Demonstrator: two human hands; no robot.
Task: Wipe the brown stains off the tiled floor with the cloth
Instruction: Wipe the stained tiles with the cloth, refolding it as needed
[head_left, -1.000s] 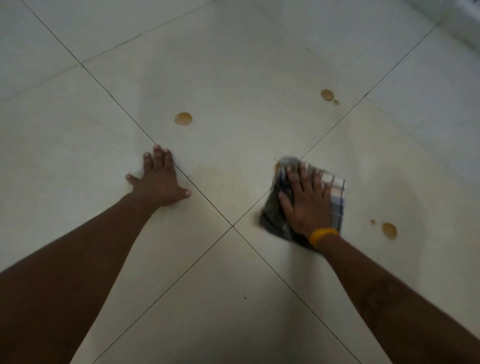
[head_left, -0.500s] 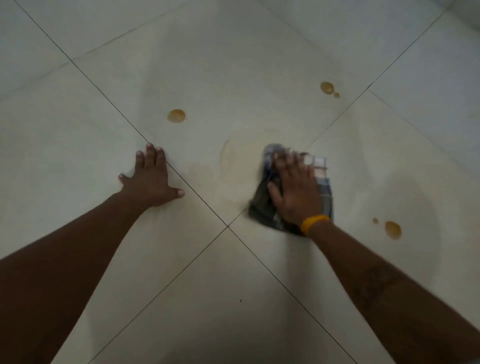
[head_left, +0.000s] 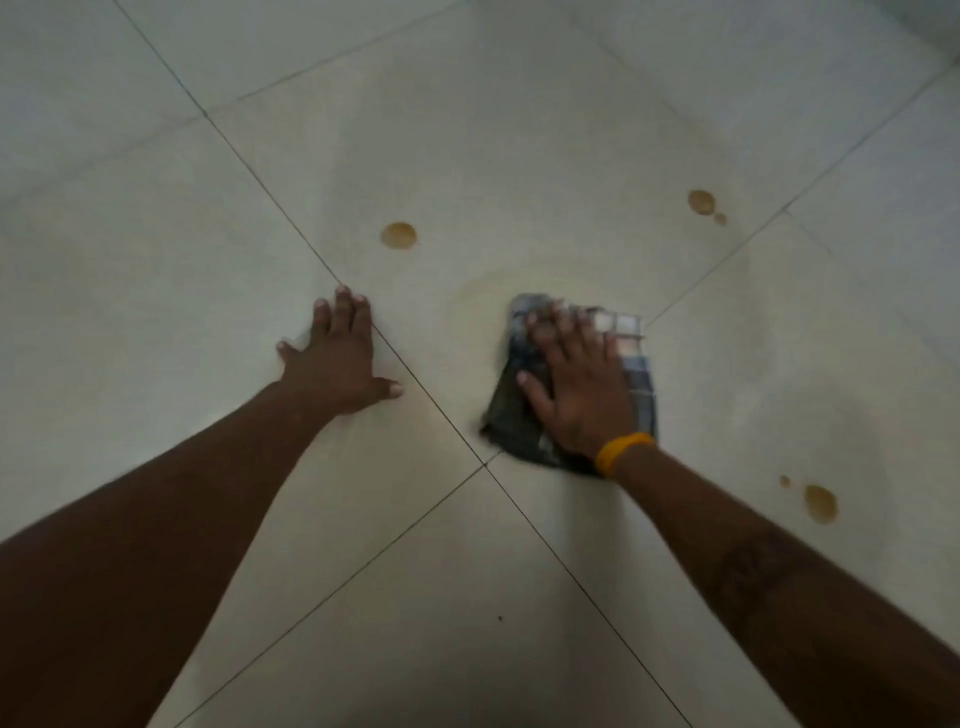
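I have the right hand (head_left: 582, 384) pressed flat, fingers straight and spread, on the crumpled grey-and-white checked cloth (head_left: 636, 374), which lies just right of centre in the frame on the pale cream tiled floor (head_left: 519, 130), beside the point where four grout lines cross. The left hand (head_left: 337, 358) is splayed open too, palm down on the bare tile at centre left, holding nothing and, I judge, propping my weight. A faint tan smear ring (head_left: 470, 306) shows on the tile at the cloth's upper left edge, so I take this as mid-scrub on one patch. Three marks are untouched: a round brown stain (head_left: 399, 236) above the left hand, a smaller brown pair (head_left: 702, 201) in the upper right, and a brown blot with a speck (head_left: 821, 503) at the lower right beside my forearm. Next I would clear the smear, then slide the cloth to the nearest spot, keeping firm downward pressure.
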